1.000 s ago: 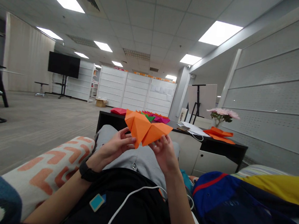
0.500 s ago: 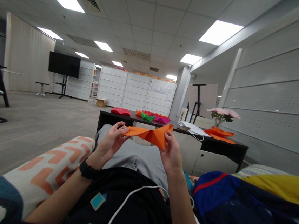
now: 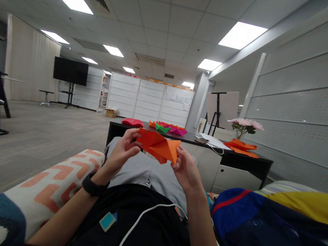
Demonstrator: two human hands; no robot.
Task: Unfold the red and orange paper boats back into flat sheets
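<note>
Compared with the flat strip moments ago, the orange origami paper [image 3: 157, 145] now spreads wider, pinched at both ends by the left hand [image 3: 122, 153] and right hand [image 3: 185, 169].

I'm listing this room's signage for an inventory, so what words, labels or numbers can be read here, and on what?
None are readable: the marks on the dark blue garment and the label on the white upright container are too small or blurred to read.

From here nothing reads: the dark lettering on the navy jacket [image 3: 254, 223] at four o'clock is too blurred to make out.
</note>
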